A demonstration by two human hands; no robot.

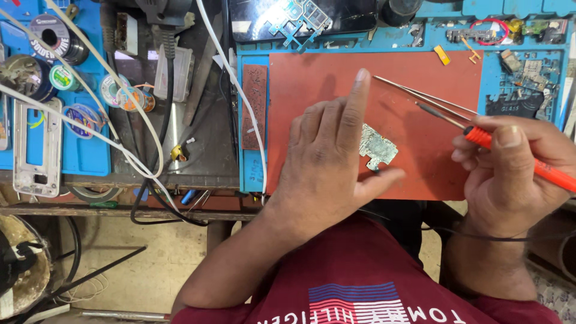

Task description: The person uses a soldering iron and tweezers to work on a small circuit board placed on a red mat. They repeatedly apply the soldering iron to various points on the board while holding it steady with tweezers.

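Pinning circuit board [378, 147] under left hand [327, 162]; right hand [510, 174] gripping red-handled iron [522, 157].

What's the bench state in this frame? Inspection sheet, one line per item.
Surface: red mat on a blue tray.
Job's things: small circuit board on the mat.
Clutter: solder spools, white phone frame, loose parts along the tray top.
Grippers: left hand pins the board; right hand holds an orange-handled tool and tweezers.
Cables: white cables and black cables cross the left bench.
Surroundings: floor below.
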